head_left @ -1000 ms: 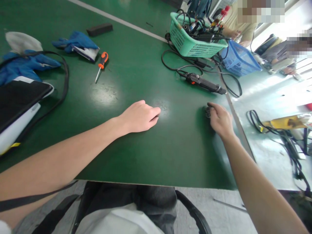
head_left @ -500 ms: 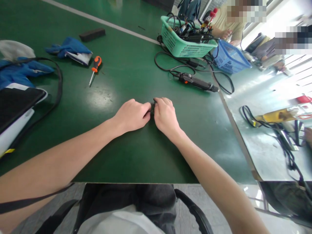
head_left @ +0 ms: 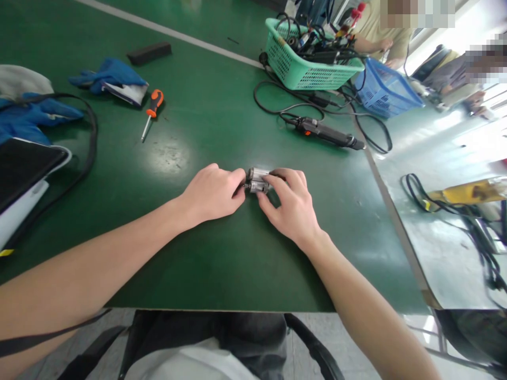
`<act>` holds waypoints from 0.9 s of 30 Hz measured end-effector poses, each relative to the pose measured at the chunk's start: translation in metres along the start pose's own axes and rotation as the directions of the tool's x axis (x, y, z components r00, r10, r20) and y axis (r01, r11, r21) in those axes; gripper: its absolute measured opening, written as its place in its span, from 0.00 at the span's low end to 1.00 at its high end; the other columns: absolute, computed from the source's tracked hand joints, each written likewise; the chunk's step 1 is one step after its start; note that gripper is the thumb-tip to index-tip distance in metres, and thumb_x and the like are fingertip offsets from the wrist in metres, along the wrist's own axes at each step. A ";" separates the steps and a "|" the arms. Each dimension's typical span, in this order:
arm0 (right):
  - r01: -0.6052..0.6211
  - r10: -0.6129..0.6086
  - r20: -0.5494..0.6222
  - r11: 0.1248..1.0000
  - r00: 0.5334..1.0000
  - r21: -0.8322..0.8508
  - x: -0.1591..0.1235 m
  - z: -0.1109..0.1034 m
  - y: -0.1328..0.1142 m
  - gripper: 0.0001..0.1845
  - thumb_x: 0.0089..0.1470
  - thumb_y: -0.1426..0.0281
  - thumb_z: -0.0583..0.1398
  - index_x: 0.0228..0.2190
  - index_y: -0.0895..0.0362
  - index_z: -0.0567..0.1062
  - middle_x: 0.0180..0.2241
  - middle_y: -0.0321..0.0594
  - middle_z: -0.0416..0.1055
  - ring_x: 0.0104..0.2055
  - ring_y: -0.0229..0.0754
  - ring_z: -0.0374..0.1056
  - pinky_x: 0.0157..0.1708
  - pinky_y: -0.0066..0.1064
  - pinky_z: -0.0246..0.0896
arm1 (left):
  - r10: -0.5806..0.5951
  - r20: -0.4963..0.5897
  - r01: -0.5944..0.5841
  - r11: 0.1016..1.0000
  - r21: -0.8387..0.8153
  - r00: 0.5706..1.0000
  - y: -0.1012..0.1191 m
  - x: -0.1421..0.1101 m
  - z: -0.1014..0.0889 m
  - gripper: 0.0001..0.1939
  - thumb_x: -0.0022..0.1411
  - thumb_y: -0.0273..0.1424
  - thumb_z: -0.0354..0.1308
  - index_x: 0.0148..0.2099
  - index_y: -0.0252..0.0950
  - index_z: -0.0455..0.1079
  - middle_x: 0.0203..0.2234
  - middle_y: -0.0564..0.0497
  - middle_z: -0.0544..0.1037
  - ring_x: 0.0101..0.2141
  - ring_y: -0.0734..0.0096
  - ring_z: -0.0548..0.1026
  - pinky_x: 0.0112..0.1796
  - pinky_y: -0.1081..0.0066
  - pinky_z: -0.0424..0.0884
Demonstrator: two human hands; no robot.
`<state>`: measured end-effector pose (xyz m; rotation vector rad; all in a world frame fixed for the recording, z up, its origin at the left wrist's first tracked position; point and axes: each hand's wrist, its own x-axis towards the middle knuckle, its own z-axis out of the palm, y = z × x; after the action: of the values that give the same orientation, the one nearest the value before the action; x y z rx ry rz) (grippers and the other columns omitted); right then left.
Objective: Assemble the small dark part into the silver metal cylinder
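Between my hands, in the middle of the green table, lies a silvery metal part (head_left: 259,180) made of two small cylinders side by side, like small motors. My left hand (head_left: 216,191) is closed at its left end, the thumb and finger pinched on a dark, mostly hidden piece there. From the right, my right hand (head_left: 291,203) holds the cylinders between thumb and fingertips, and its fingers cover their right end. Farther off to the left rests an orange and black screwdriver (head_left: 155,103). A black electric screwdriver (head_left: 330,134) with a cord lies beyond my right hand.
A green basket (head_left: 317,79) full of cables and tools stands at the back, beside a blue basket (head_left: 390,100). Blue gloves (head_left: 109,76), a dark block (head_left: 149,53) and a black-topped device (head_left: 27,169) are on the left. Other people sit at the far right.
My right hand has shifted right and spread its fingers, so the metal cylinders now show between the hands. My left hand stays closed in about the same place. The view has shifted slightly.
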<state>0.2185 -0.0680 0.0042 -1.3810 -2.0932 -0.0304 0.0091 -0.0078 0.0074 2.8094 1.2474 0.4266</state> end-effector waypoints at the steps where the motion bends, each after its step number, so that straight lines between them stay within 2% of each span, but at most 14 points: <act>1: 0.018 -0.018 0.018 1.000 1.000 -0.014 -0.001 0.002 -0.001 0.15 0.64 0.67 0.60 0.51 0.52 0.77 0.51 0.51 0.70 0.54 0.59 0.65 0.54 0.55 0.68 | -0.005 0.003 0.005 1.000 -0.002 1.000 0.000 0.000 0.000 0.11 0.67 0.33 0.51 0.41 0.36 0.73 0.27 0.47 0.81 0.27 0.59 0.78 0.35 0.61 0.69; 7: 0.051 -0.046 0.079 0.997 0.996 -0.065 -0.001 0.011 -0.004 0.14 0.67 0.68 0.56 0.50 0.57 0.77 0.49 0.54 0.70 0.50 0.58 0.63 0.49 0.52 0.69 | 0.001 0.022 0.000 1.000 -0.030 1.000 0.000 0.001 0.000 0.12 0.67 0.35 0.51 0.44 0.36 0.73 0.26 0.49 0.80 0.27 0.60 0.77 0.36 0.62 0.69; 11: 0.048 -0.043 0.083 0.997 0.996 -0.061 0.000 0.012 0.000 0.13 0.65 0.70 0.57 0.49 0.55 0.76 0.47 0.51 0.70 0.49 0.57 0.63 0.48 0.52 0.67 | 0.037 0.005 -0.037 0.998 -0.045 0.999 0.000 0.002 0.000 0.13 0.66 0.35 0.51 0.45 0.36 0.73 0.26 0.50 0.80 0.27 0.61 0.77 0.35 0.62 0.68; 19: 0.066 -0.065 0.124 0.998 0.990 -0.006 -0.003 0.001 -0.002 0.07 0.59 0.72 0.60 0.41 0.54 0.75 0.43 0.48 0.74 0.47 0.56 0.66 0.48 0.50 0.67 | 0.103 0.022 -0.100 0.990 -0.103 0.994 -0.001 0.002 -0.004 0.14 0.66 0.35 0.50 0.46 0.37 0.74 0.24 0.51 0.77 0.26 0.64 0.75 0.35 0.63 0.67; 27: 0.073 -0.095 0.241 0.992 0.966 0.099 -0.002 -0.013 -0.008 0.09 0.55 0.75 0.60 0.39 0.54 0.72 0.40 0.46 0.74 0.45 0.53 0.67 0.48 0.46 0.69 | 0.107 0.016 -0.105 0.990 -0.098 0.994 -0.002 0.002 -0.001 0.15 0.66 0.35 0.50 0.47 0.36 0.75 0.24 0.51 0.78 0.27 0.63 0.75 0.37 0.62 0.68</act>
<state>0.2187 -0.0778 0.0159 -1.2961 -2.3255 0.2071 0.0087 -0.0049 0.0090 2.7985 1.0471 0.4486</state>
